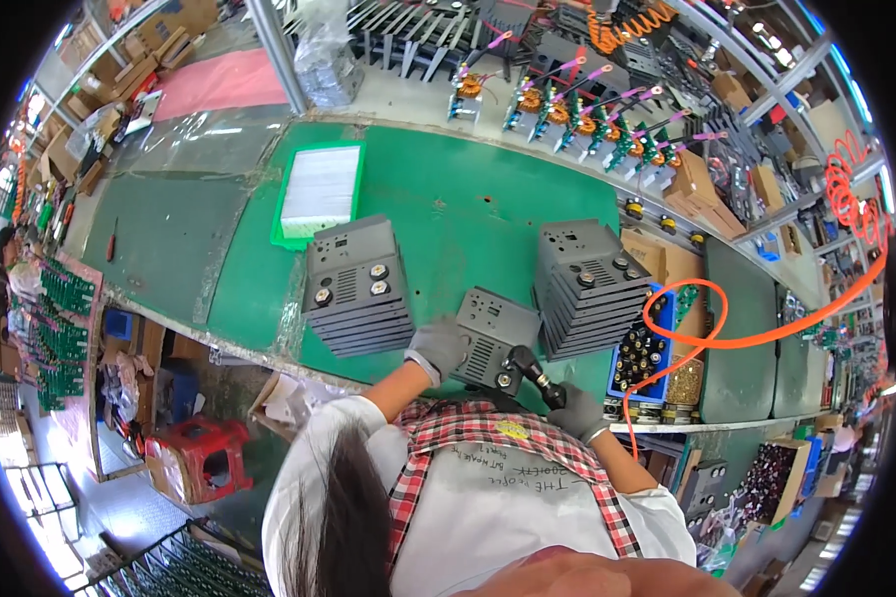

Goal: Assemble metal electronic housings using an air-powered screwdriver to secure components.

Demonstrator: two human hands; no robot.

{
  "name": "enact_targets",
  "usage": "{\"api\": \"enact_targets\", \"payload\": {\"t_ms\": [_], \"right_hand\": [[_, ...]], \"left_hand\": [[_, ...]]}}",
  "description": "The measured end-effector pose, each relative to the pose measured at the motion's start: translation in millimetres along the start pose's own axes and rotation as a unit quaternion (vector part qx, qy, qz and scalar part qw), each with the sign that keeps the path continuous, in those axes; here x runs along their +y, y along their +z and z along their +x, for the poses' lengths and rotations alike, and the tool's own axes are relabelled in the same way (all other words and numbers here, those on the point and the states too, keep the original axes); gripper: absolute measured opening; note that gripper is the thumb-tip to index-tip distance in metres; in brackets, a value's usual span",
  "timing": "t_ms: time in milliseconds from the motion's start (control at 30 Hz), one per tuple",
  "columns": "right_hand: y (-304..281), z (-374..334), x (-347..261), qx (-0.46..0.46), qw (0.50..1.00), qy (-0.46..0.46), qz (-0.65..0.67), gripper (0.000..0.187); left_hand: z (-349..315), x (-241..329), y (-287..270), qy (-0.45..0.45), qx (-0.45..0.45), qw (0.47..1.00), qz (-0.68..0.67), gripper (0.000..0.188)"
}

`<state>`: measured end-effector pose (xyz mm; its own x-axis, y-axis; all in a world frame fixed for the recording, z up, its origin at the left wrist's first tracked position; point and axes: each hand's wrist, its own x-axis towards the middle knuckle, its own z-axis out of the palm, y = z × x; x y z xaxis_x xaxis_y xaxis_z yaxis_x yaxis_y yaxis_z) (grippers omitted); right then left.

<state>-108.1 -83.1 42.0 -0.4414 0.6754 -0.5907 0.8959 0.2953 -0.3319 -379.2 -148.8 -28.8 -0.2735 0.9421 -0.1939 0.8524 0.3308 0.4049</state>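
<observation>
A dark grey metal panel (500,316) with slots and round holes lies in front of me on the green bench mat. My left hand (440,348), in a grey glove, grips its left edge. In my right hand (577,412), also gloved, is a black angle-head power wrench (538,376). The wrench head sits over the panel's lower right part, beside a round metal fitting (505,380). To the left stands a stack of similar panels (356,289), the top one carrying several fittings. Another stack (589,289) rises on the right, also with fittings on top.
A green tray (319,191) with white contents lies behind the left stack. Right of the other stack is a blue bin (639,360) of black fittings. An orange coiled hose (767,343) loops across the right side. Circuit boards with copper coils (558,117) line the back.
</observation>
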Motion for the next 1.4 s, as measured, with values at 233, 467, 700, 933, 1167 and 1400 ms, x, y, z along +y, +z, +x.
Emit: {"api": "enact_targets", "payload": {"t_ms": [233,467,700,933,1167,1400], "right_hand": [[7,-7,5,-0.02,1.0,0.023,-0.006,0.048],[4,-5,15,-0.077,0.994,0.021,-0.074,0.046],[49,18,40,-0.058,0.997,-0.008,-0.047,0.047],[19,6,16,-0.071,0.995,0.04,-0.063,0.054],[37,-2,32,-0.045,0.997,0.025,-0.062,0.055],[7,-40,1,0.019,1.0,-0.013,-0.011,0.05]], "left_hand": [[-5,-37,76,0.006,-0.11,0.994,0.015,0.024],[-20,-9,40,-0.03,-0.113,0.993,0.025,0.026],[-30,-10,57,-0.099,-0.173,0.978,-0.057,0.036],[-28,-6,44,-0.1,-0.149,0.98,-0.09,0.033],[-34,-7,49,-0.077,-0.147,0.983,-0.077,0.03],[-30,-5,25,-0.093,-0.074,0.992,-0.041,0.028]]}}
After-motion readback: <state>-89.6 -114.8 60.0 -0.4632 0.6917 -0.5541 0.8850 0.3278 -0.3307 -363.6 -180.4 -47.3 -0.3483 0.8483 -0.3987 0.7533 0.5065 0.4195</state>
